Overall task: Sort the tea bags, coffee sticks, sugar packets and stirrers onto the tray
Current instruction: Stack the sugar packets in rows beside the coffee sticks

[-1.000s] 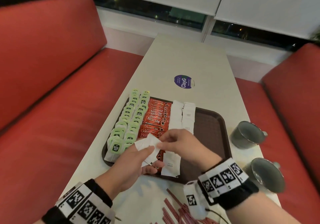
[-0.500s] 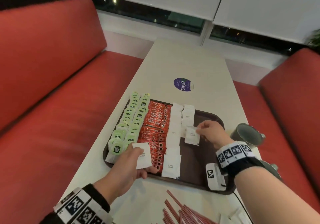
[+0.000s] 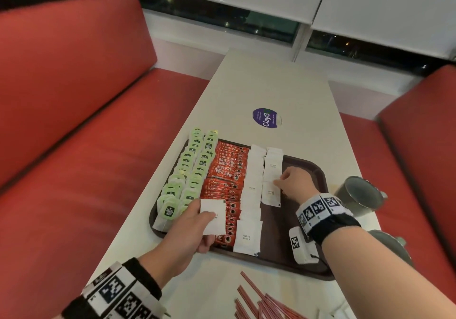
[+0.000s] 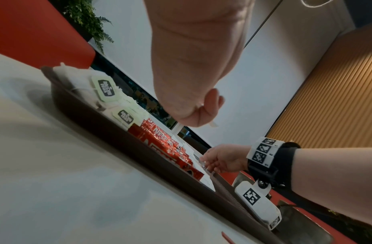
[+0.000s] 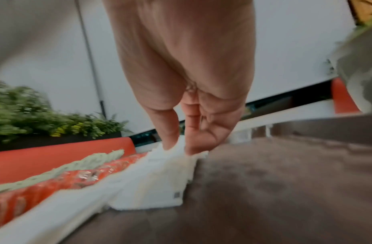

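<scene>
Right fingers (image 5: 170, 132): curled down onto a white sugar packet (image 3: 271, 193); its far edge is pinched between thumb and fingertips, and the packet is laid flat on the tray floor at the near end of the right-hand sugar column.
Right hand (image 3: 294, 183): held low over the tray, palm down, with a marker band and a small white camera unit worn at the wrist.
Left fingers (image 3: 197, 210): closed round a second sugar packet (image 3: 214, 216); the thumb is pressed on its face and the fingers are tucked beneath it.
Left hand (image 3: 187, 234): held above the near-left corner of the tray, over the near ends of the coffee sticks; whether the held packet touches anything below cannot be told.
Sugar columns (image 3: 254, 183): two white columns are set side by side in the middle of the tray; the left one is run almost the full depth, the right one is shorter and ended at the packet under the right hand.
Coffee sticks (image 3: 225, 173): red sticks are stacked in a row just left of the sugar.
Tea bags (image 3: 190, 170): two rows with pale green tags are lined along the tray's left edge.
Tray (image 3: 308, 165): brown, placed on the white table (image 3: 271, 84); its right part is left bare.
Stirrers (image 3: 261, 304): red sticks are heaped on the table near the tray's front edge, off the tray.
Mugs (image 3: 357, 195): two grey mugs are stood on the table just right of the tray.
Sticker (image 3: 266, 118): a round purple one is seen on the table beyond the tray.
Seats (image 3: 74, 121): red benches are placed on both sides of the table.
</scene>
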`<state>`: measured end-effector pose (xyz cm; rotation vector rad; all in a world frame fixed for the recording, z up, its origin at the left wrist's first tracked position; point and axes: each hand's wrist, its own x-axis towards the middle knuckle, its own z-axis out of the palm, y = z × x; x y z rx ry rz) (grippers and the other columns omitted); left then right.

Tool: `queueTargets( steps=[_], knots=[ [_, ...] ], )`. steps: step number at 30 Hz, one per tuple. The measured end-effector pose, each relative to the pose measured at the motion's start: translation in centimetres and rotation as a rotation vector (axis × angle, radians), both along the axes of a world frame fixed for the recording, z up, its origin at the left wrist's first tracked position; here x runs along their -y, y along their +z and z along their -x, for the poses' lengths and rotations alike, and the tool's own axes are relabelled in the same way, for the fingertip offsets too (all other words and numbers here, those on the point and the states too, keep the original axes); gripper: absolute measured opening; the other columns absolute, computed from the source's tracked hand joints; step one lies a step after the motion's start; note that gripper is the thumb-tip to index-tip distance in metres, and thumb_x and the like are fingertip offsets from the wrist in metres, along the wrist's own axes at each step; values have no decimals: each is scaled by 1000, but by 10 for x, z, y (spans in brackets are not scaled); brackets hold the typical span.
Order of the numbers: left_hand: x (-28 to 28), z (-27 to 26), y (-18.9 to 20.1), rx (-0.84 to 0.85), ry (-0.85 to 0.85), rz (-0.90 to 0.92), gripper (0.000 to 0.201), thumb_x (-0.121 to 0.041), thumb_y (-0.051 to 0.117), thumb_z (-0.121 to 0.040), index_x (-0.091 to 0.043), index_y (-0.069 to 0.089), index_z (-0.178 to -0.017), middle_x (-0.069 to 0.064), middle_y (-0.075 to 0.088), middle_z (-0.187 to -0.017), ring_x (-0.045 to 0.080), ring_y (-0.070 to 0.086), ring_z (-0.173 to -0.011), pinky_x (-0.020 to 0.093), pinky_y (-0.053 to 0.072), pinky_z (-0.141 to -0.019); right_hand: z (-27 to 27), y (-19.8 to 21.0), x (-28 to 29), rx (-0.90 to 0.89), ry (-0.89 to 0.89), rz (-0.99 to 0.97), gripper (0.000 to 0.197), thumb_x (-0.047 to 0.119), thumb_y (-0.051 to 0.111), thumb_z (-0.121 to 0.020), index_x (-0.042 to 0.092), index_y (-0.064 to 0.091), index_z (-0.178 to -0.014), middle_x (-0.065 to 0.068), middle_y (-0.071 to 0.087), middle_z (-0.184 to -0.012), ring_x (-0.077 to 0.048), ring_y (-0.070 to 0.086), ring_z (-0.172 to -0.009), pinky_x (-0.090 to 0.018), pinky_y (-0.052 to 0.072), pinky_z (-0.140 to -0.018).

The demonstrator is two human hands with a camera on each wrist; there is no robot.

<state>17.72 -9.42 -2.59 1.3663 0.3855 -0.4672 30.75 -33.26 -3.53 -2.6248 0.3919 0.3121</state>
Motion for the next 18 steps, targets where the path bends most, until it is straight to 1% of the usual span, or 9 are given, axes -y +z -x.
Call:
queueTargets(
  steps=[2, 4, 6, 8, 10, 13, 15, 16, 18],
  knots=[
    [2, 1, 1, 33, -12, 11, 25, -10, 42, -98, -27, 55, -110, 7, 63, -80, 14, 47, -52, 23, 34, -42, 18, 13, -9, 125, 53, -22, 17, 31, 61, -90, 15, 61, -92, -1, 65, -94, -15, 58, -81, -22, 44, -64],
    [4, 1, 1, 65, -40, -6, 25, -9, 42, -98, -27, 55, -110, 7, 63, -81, 14, 47, -52, 23, 34, -43, 48, 27, -26, 157, 158, -197, 18, 36, 62, -89, 20, 62, -97, 7, 64, -94, -7, 58, -78, -15, 41, -58],
    [6, 1, -2, 124, -97, -112, 23, -10, 47, -96, -29, 57, -105, 3, 66, -86, 13, 47, -55, 24, 37, -48, 78, 37, -41, 156, 309, -318, 25, 38, 66, -86, 28, 60, -108, 16, 60, -100, 0, 57, -84, -11, 41, -65],
    [7, 0, -5, 262, -198, -336, 17, -13, 56, -92, -29, 61, -93, -2, 66, -83, 11, 49, -60, 26, 40, -55, 99, 43, -48, 192, 464, -332, 34, 35, 70, -83, 31, 59, -115, 21, 56, -106, 1, 54, -92, -10, 40, -73],
    [9, 1, -6, 387, -289, -503, 13, -16, 63, -87, -28, 61, -80, -3, 64, -76, 5, 50, -61, 24, 40, -60, 111, 47, -52, 253, 644, -212, 27, 30, 69, -85, 26, 63, -111, 17, 59, -103, -4, 52, -93, -16, 40, -79],
    [13, 4, -1, 458, -309, -630, 15, -20, 65, -85, -28, 60, -74, -5, 62, -72, 2, 47, -57, 22, 39, -57, 121, 48, -59, 277, 829, 102, 10, 20, 58, -89, 20, 65, -96, 2, 66, -93, -19, 54, -88, -32, 38, -77],
    [15, 6, 4, 501, -287, -672, 19, -19, 66, -85, -32, 58, -73, -10, 59, -71, 1, 46, -54, 20, 39, -56, 126, 43, -59, 212, 847, 240, 10, 15, 53, -90, 19, 62, -94, -1, 65, -91, -23, 55, -86, -33, 38, -75],
    [15, 6, 7, 524, -267, -671, 21, -17, 66, -84, -35, 58, -76, -11, 59, -74, 0, 46, -54, 19, 41, -57, 127, 42, -57, 187, 796, 222, 9, 14, 53, -89, 19, 60, -90, -1, 64, -89, -23, 55, -84, -33, 41, -74],
    [12, 5, 10, 561, -211, -645, 28, -13, 68, -83, -39, 57, -85, -10, 60, -84, 1, 47, -54, 19, 47, -59, 121, 34, -44, 161, 531, -1, 12, 14, 58, -86, 21, 58, -77, 1, 63, -79, -18, 57, -77, -30, 46, -71]
  ],
)
